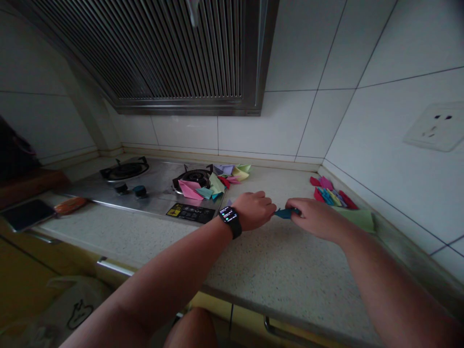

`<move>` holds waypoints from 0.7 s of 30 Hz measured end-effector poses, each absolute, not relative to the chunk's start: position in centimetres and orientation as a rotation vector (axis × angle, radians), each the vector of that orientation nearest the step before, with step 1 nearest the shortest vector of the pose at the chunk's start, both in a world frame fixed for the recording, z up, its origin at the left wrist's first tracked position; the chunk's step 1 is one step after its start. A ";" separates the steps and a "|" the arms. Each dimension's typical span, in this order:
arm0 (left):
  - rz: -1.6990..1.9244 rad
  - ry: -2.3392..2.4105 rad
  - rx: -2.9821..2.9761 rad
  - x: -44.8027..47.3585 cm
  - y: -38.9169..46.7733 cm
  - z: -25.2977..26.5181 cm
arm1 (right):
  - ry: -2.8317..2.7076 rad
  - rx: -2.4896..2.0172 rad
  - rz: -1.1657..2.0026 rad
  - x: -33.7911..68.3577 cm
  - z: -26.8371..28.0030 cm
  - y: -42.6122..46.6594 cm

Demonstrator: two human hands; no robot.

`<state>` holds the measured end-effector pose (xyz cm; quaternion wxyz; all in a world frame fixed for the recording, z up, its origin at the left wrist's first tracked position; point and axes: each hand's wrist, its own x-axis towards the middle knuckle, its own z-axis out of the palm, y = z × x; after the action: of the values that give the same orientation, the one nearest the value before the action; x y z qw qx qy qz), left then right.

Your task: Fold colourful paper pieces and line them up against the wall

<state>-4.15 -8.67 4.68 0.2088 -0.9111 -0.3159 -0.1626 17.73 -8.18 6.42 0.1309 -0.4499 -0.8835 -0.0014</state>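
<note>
Between my two hands, just above the speckled countertop (268, 270), is a small piece of folded blue paper (283, 213). My left hand (255, 211), with a black watch (230, 221) on the wrist, pinches its left tip with curled fingers. Fingers of my right hand (314, 217) close round the paper's right end and hide part of it. Beyond my left hand, folded papers in pink (191, 190), yellow, purple and other colours lie heaped by the right burner. Past my right hand is another cluster of folded papers (331, 195), beside a light green sheet (357, 219).
A steel gas stove (159, 179) with two burners spans the left of the counter, under a range hood (174, 58). A phone (28, 215) and an orange packet (70, 205) lie at far left. A wall socket (435, 125) is at right; a plastic bag (78, 309) hangs low left.
</note>
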 end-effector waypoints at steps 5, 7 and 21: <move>-0.514 -0.983 -2.611 -4.6 -8.6 5.0 | -2.492 -1.265 0.074 17.9 6.2 -7.7; -0.602 -1.059 -2.622 -4.9 -8.5 5.1 | -2.406 -1.209 0.122 18.1 6.1 -7.3; -1.726 -1.678 -2.938 -3.5 -7.3 2.4 | -1.851 -1.006 0.948 16.7 3.5 -6.1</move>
<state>-3.49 -7.26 2.44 -0.3223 -0.7322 -0.4183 -0.4302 16.66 -6.10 3.54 0.4039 -0.3983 -0.7330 0.3754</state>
